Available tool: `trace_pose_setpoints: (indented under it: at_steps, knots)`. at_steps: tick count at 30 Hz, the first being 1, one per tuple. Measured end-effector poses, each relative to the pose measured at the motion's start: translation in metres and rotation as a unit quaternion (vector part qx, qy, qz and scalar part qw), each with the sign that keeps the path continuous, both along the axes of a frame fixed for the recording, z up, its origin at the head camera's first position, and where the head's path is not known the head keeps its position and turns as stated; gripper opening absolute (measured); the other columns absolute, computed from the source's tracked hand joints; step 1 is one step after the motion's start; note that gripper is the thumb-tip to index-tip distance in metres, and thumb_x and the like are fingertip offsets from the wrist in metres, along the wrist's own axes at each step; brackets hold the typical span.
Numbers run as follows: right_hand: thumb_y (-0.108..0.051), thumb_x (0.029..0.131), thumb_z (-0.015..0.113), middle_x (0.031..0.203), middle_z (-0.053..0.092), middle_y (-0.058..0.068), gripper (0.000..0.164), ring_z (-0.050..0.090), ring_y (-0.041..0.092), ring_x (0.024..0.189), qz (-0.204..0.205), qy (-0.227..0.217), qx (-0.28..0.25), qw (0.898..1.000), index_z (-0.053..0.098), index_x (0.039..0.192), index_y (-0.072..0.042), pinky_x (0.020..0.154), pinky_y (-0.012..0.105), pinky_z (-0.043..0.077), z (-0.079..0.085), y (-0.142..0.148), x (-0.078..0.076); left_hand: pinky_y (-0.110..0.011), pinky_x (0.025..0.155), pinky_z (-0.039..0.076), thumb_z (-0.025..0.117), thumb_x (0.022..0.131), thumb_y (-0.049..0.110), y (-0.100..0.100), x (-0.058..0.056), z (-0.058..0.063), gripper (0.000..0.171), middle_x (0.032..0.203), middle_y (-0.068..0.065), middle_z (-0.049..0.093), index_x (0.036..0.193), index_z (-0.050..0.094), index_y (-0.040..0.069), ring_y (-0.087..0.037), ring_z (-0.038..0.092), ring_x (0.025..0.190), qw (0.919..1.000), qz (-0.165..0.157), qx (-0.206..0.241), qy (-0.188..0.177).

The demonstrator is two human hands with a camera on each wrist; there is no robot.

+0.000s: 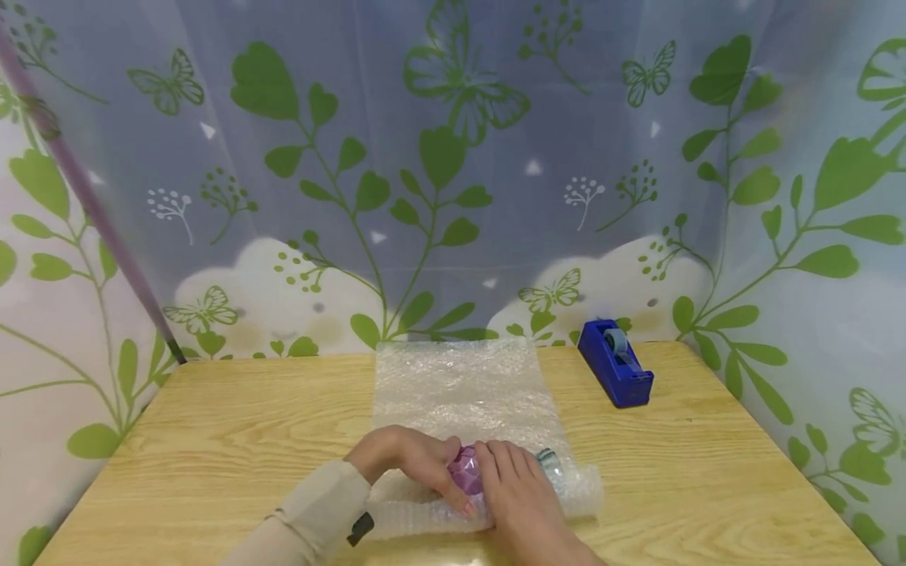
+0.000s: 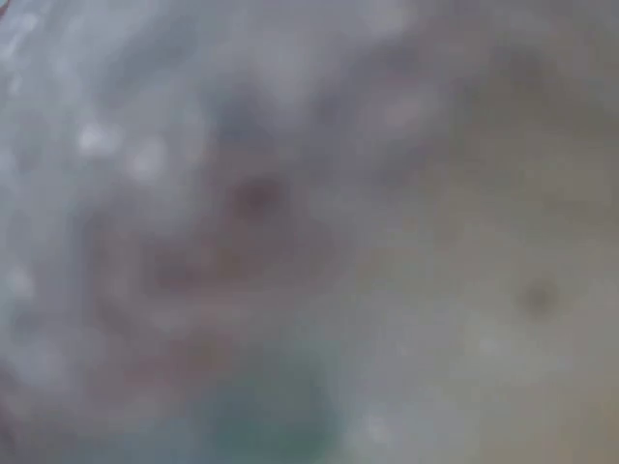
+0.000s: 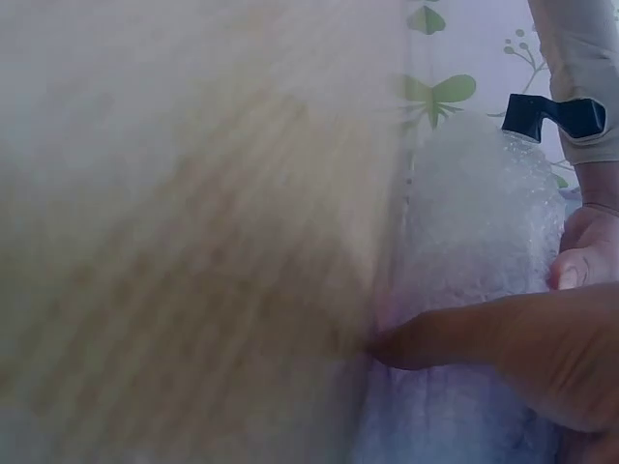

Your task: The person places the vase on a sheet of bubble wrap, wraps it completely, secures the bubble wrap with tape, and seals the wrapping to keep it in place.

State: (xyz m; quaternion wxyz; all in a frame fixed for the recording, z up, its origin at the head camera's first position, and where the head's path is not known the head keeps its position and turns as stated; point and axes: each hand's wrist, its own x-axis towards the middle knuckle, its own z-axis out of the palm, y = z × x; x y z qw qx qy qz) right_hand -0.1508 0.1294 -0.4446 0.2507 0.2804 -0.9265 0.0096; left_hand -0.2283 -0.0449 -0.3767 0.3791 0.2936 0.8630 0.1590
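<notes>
Bubble wrap runs from the far edge of the tabletop to a roll near its near edge. Partly spread, my left hand grips the purple thing, perhaps slick and fragile; my right hand curls over the springy-looking roll, best held broadly, lightly.

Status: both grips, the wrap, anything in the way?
Left grip holds purple thing; right grip on wrap. Wrap rolled at near end, flat beyond. Tape dispenser right of wrap, apart; nothing seen blocking.
</notes>
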Motion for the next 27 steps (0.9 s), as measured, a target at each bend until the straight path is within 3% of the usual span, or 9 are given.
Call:
trace_pose_setpoints:
  at_steps: [5, 14, 19, 23, 27]
  knots:
    - [-0.008, 0.053, 0.082, 0.118, 0.047, 0.015, 0.082, 0.046, 0.031, 0.115, 0.006, -0.048, -0.006, 0.999, 0.044, 0.125, 0.002, 0.102, 0.044, 0.037, 0.006, -0.001, -0.002, -0.031, 0.105, 0.032, 0.072, 0.078, 0.049, 0.001, 0.002, 0.003, 0.095, 0.141, -0.018, 0.042, 0.141, 0.029, -0.007, -0.021, 0.04, 0.129, 0.9998, 0.001, -0.011, 0.014]
    - [-0.017, 0.053, 0.085, 0.117, 0.053, 0.014, 0.093, 0.05, 0.029, 0.11, 0.035, -0.063, -0.019, 0.997, 0.043, 0.134, -0.002, 0.1, 0.043, 0.038, 0.01, 0.002, -0.007, -0.033, 0.108, 0.029, 0.071, 0.079, 0.049, -0.002, 0.001, 0.003, 0.097, 0.146, -0.018, 0.036, 0.144, 0.025, -0.006, -0.023, 0.034, 0.134, 0.9999, -0.002, 0.006, 0.011]
    - [-0.016, 0.052, 0.084, 0.116, 0.054, 0.013, 0.09, 0.051, 0.028, 0.11, 0.041, -0.071, -0.017, 0.997, 0.045, 0.133, -0.004, 0.099, 0.043, 0.039, 0.012, 0.002, -0.008, -0.034, 0.107, 0.03, 0.071, 0.078, 0.052, -0.006, -0.002, -0.001, 0.096, 0.144, -0.016, 0.039, 0.143, 0.028, -0.006, -0.023, 0.036, 0.133, 0.9997, -0.005, 0.019, 0.011]
    - [-0.016, 0.055, 0.083, 0.114, 0.054, 0.011, 0.087, 0.051, 0.029, 0.109, 0.038, -0.085, -0.009, 0.996, 0.045, 0.132, -0.007, 0.097, 0.043, 0.04, 0.015, 0.0, -0.009, -0.031, 0.098, 0.039, 0.071, 0.078, 0.051, -0.013, -0.006, -0.01, 0.078, 0.123, -0.003, 0.052, 0.132, 0.042, 0.001, -0.014, 0.048, 0.116, 0.9977, -0.014, 0.065, 0.007]
    - [-0.016, 0.056, 0.084, 0.116, 0.053, 0.012, 0.087, 0.051, 0.03, 0.111, 0.022, -0.124, -0.005, 0.992, 0.044, 0.133, -0.007, 0.097, 0.045, 0.04, 0.02, -0.001, -0.008, -0.026, 0.084, 0.045, 0.073, 0.078, 0.049, -0.02, -0.009, -0.02, 0.06, 0.102, 0.008, 0.055, 0.119, 0.051, 0.011, -0.007, 0.054, 0.096, 0.9915, -0.008, 0.128, 0.022]
